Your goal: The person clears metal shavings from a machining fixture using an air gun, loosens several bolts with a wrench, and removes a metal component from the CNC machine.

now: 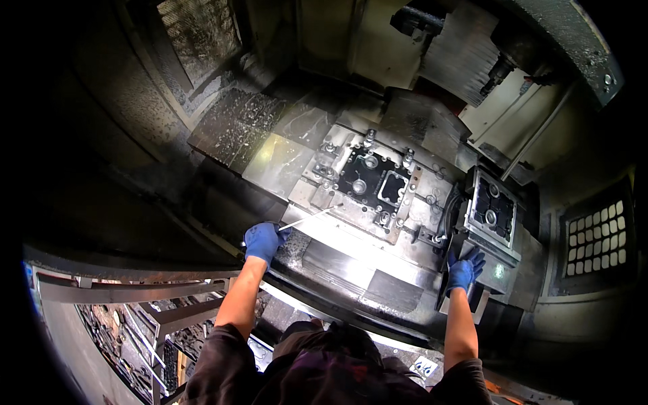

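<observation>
My left hand [263, 243], in a blue glove, is closed around one end of a thin pale rod [307, 219]. The rod points right, its far tip over the near edge of a metal fixture plate [320, 199]. Clamped on that plate is a dark, flat part [375, 177] with two round bores and a squarish opening. My right hand [464, 271], gloved too, lies with fingers spread against the near side of a metal block. Above that hand, a similar dark part [493, 209] sits in a tilted metal frame.
Metal chips litter the left end of the machine table [233, 128]. A spindle with a tool [499, 71] hangs at the back right. At the right wall is a grid panel [597, 236]. Several tools lie on a shelf [121, 337] at the lower left.
</observation>
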Tool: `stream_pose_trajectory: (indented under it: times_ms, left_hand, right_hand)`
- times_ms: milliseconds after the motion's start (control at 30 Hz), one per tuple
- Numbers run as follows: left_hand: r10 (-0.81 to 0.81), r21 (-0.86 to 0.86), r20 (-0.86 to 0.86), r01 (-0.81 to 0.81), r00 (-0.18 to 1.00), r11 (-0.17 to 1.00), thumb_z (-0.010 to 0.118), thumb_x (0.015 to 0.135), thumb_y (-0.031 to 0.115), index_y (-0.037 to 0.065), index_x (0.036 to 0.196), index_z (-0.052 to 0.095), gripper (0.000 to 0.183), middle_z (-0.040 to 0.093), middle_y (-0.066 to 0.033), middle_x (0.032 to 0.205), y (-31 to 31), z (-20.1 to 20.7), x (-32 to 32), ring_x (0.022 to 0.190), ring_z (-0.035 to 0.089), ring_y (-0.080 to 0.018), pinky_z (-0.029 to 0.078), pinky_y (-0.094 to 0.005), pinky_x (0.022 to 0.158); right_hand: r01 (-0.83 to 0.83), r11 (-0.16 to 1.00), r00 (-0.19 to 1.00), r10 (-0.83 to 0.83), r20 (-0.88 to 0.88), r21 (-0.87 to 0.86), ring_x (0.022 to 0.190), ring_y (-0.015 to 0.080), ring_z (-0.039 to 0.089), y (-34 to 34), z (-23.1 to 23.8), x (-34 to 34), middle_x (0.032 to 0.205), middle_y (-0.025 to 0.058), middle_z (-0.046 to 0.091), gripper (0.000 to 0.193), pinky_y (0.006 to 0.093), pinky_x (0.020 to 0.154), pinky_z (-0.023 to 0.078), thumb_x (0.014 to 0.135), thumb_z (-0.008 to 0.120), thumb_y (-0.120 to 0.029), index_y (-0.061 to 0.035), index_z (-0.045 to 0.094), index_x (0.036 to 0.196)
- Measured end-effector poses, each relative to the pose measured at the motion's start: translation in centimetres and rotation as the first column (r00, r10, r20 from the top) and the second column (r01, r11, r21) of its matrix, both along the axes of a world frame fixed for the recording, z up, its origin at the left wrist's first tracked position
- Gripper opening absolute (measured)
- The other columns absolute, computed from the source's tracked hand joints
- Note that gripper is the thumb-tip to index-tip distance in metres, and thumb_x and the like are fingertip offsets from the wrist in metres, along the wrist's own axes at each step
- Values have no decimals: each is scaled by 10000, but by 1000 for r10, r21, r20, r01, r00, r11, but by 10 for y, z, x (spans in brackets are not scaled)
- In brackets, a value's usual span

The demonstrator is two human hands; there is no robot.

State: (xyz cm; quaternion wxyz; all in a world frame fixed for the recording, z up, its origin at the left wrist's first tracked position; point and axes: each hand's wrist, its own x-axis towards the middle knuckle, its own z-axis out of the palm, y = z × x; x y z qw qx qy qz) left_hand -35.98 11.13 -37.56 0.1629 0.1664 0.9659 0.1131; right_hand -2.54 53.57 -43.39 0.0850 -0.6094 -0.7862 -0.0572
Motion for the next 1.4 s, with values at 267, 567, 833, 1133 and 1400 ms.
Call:
stream_pose_trajectory:
  times_ms: [267,567,833,1133,1400]
  left_hand:
    - [-19,-90,-146,6,989,996,608,792,422,145,875,722,311,672,-159,860,16,-35,-76,828,648,-351,517,-428,741]
    - [-208,-280,-116,169,971,945,513,822,384,156,900,713,314,678,-127,895,50,-61,-157,840,652,-341,521,-435,745]
    - [-326,-299,-33,302,945,905,494,839,382,164,907,688,300,676,-120,918,53,-74,-205,874,645,-331,505,-437,773]
    - [-546,-317,-55,504,836,804,539,767,324,158,830,691,234,675,-129,884,72,-97,-262,826,647,-341,505,-434,743]
    - [-461,-291,-157,405,874,867,570,779,341,151,842,700,238,680,-113,856,90,-102,-247,820,658,-306,508,-414,734]
  right_hand:
    - [100,987,994,-104,27,122,1347,409,251,17,-18,-10,1469,177,287,965,510,1087,232,718,643,-588,-72,248,1431]
    - [-3,942,996,32,-81,336,1215,383,429,9,-7,-22,1299,190,486,812,469,1010,339,675,760,-432,-49,426,1309]
    - [-70,974,983,104,-149,214,1149,399,474,9,9,-32,1217,217,528,716,475,970,368,730,703,-442,-9,473,1251]
    - [-197,931,959,248,-138,307,1079,379,516,16,-2,-26,1125,216,558,597,439,925,409,754,720,-307,7,493,1209]
    - [-156,967,924,214,-317,199,1122,326,490,18,-13,-20,1181,179,535,618,364,994,369,713,767,-176,4,485,1233]
